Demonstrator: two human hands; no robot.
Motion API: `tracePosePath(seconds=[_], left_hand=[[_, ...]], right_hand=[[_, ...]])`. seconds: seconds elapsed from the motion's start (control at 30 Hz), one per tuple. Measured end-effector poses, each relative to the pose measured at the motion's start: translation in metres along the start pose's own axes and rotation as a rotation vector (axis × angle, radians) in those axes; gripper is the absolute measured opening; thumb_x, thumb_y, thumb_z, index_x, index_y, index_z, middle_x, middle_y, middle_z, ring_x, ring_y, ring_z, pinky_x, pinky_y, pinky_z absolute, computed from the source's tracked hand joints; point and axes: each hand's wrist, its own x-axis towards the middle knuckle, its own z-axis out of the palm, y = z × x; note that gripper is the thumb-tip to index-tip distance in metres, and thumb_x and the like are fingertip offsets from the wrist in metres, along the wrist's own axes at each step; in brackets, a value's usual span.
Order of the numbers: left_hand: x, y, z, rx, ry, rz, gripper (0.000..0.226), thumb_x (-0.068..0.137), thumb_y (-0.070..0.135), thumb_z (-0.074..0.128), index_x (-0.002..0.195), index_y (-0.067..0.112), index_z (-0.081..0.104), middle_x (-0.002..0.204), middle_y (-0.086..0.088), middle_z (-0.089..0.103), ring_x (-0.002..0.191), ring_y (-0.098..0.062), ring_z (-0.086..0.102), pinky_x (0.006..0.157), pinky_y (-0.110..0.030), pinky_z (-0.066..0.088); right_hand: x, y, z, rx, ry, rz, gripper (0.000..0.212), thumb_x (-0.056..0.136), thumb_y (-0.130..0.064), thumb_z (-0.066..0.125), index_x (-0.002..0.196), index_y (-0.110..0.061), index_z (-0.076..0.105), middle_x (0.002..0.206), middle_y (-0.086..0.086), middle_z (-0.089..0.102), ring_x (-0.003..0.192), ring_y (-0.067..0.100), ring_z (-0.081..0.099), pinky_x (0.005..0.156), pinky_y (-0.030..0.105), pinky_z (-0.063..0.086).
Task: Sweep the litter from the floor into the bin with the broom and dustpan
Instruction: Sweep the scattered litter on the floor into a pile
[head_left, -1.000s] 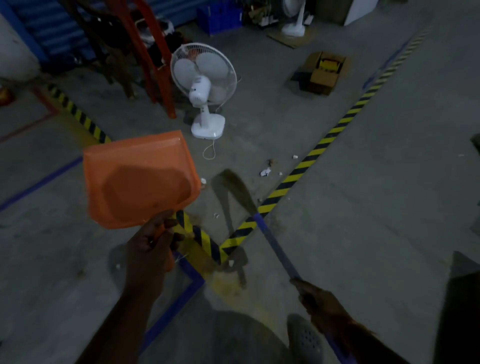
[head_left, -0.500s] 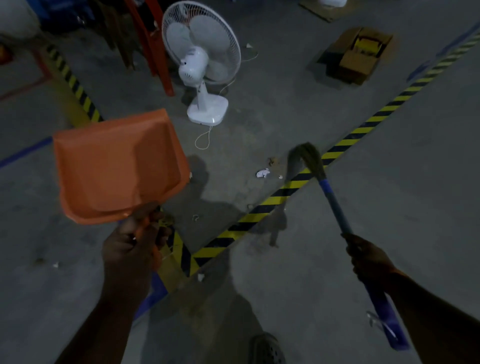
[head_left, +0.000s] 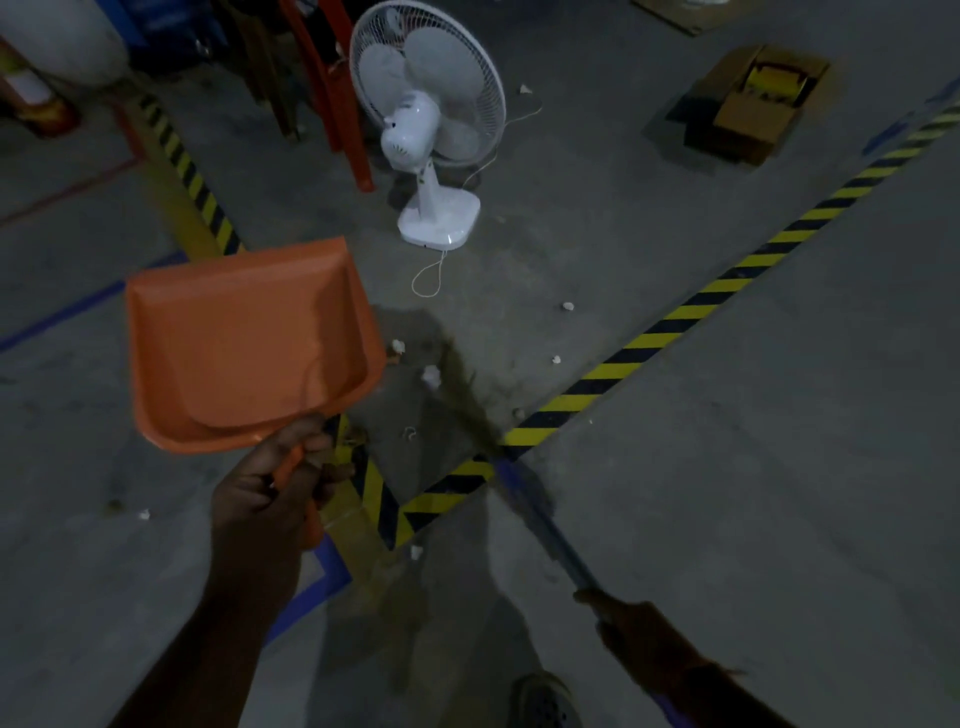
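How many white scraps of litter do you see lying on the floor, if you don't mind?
About 8 litter scraps. The dustpan may hide others.

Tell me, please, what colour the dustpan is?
Orange, pan and handle alike; the dustpan shows clearly in the head view.

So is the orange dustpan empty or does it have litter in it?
Empty: the dustpan shows only bare orange plastic inside.

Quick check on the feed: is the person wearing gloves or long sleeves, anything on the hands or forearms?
No gloves: both hands, left and right, are bare. The left forearm shows no sleeve up to the frame edge. The right wrist may carry a cuff or band, too dark to tell.
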Motion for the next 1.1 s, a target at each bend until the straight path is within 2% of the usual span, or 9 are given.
tracePosePath(seconds=[0.13,0.3,0.4,0.53,0.63,0.7,0.87,1.0,1.1], left_hand=[[-0.006,0.006,-0.039,-0.012,0.043,-0.013,0.037,0.098,-0.005,0.052,0.128,0.011,0.065,0.097,-0.003,0.071,0.071,-0.013,0.066,0.062,-0.02,0.054],[-0.018,0.016,-0.07,-0.017,0.031,-0.005,0.036,0.099,-0.005,0.05,0.13,0.008,0.063,0.101,-0.001,0.071,0.073,-0.014,0.066,0.063,-0.02,0.054],[-0.027,0.02,-0.071,-0.025,0.008,0.012,0.035,0.099,-0.008,0.048,0.128,0.006,0.063,0.098,-0.006,0.069,0.072,-0.014,0.065,0.061,-0.021,0.052],[-0.035,0.016,-0.069,-0.023,-0.011,0.003,0.034,0.098,-0.007,0.05,0.127,0.005,0.064,0.093,-0.004,0.071,0.07,-0.012,0.066,0.057,-0.022,0.052],[-0.042,0.011,-0.063,-0.038,-0.026,-0.017,0.036,0.099,-0.007,0.05,0.125,0.011,0.066,0.087,0.001,0.073,0.069,-0.012,0.065,0.055,-0.023,0.05],[-0.046,0.01,-0.057,-0.066,-0.03,-0.027,0.035,0.098,-0.011,0.047,0.124,0.006,0.064,0.087,0.003,0.072,0.068,-0.011,0.066,0.057,-0.021,0.052],[-0.054,0.009,-0.048,-0.076,-0.044,-0.054,0.033,0.099,-0.011,0.046,0.119,0.008,0.064,0.09,0.004,0.073,0.067,-0.009,0.067,0.059,-0.019,0.053],[-0.058,0.005,-0.051,-0.061,-0.029,-0.064,0.035,0.098,-0.009,0.049,0.121,0.011,0.065,0.095,0.004,0.075,0.069,-0.01,0.067,0.055,-0.021,0.05],[-0.063,0.008,-0.054,-0.063,-0.046,-0.065,0.037,0.098,-0.01,0.048,0.125,0.009,0.064,0.097,0.002,0.075,0.07,-0.011,0.067,0.056,-0.021,0.05]], right_hand=[[-0.018,-0.044,0.016,0.051,-0.055,-0.091,0.047,0.1,-0.026,0.049,0.134,-0.056,0.037,0.099,-0.014,0.066,0.062,-0.021,0.055,0.061,-0.001,0.039],[-0.049,-0.056,0.007,0.112,0.047,-0.101,0.051,0.1,-0.022,0.051,0.125,-0.064,0.035,0.063,-0.035,0.061,0.052,-0.008,0.058,0.052,0.009,0.043],[-0.063,-0.039,-0.004,0.226,0.155,0.032,0.045,0.1,-0.027,0.05,0.119,-0.067,0.046,0.057,-0.007,0.061,0.04,0.008,0.051,0.042,0.02,0.043],[-0.071,-0.011,-0.016,0.428,0.313,0.198,0.037,0.099,-0.022,0.053,0.119,-0.051,0.063,0.055,0.001,0.051,0.042,0.018,0.043,0.042,0.027,0.041],[-0.07,0.0,-0.023,0.504,0.394,0.294,0.034,0.099,-0.021,0.053,0.121,-0.044,0.064,0.061,0.008,0.053,0.044,0.021,0.044,0.044,0.029,0.042],[-0.068,0.003,-0.024,0.555,0.418,0.352,0.034,0.099,-0.019,0.052,0.124,-0.039,0.064,0.067,0.012,0.057,0.046,0.022,0.046,0.045,0.029,0.043],[-0.067,0.006,-0.007,0.463,0.296,0.316,0.036,0.1,-0.018,0.051,0.129,-0.037,0.06,0.067,0.009,0.059,0.043,0.019,0.05,0.045,0.03,0.047],[-0.073,-0.008,0.04,0.255,0.164,0.197,0.041,0.098,-0.02,0.051,0.132,-0.043,0.055,0.064,-0.003,0.061,0.039,0.005,0.053,0.046,0.021,0.047],[-0.068,-0.022,0.081,0.12,0.015,0.073,0.053,0.096,-0.024,0.05,0.125,-0.066,0.039,0.099,-0.001,0.074,0.075,0.002,0.068,0.071,0.01,0.047]])
